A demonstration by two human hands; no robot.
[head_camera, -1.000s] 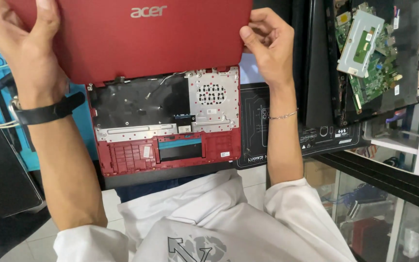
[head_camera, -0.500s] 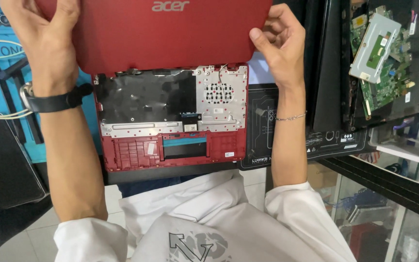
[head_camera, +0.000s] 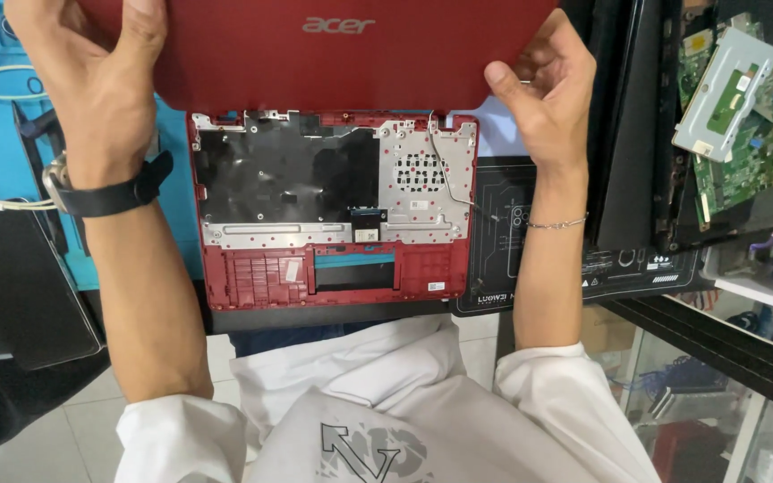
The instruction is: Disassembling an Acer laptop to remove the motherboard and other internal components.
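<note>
Judging from the bared red base shell (head_camera: pixel 333 210), stripped of its board, disassembly is taken as well advanced, while the red laptop lid (head_camera: pixel 333 54) above it is grasped at both lower corners by the left hand (head_camera: pixel 105 85) and right hand (head_camera: pixel 543 89).

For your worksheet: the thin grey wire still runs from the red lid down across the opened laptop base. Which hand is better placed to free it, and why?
Probably the right hand. It grips the red lid at the corner right beside the thin wire. The left hand holds the far corner, away from it.
</note>
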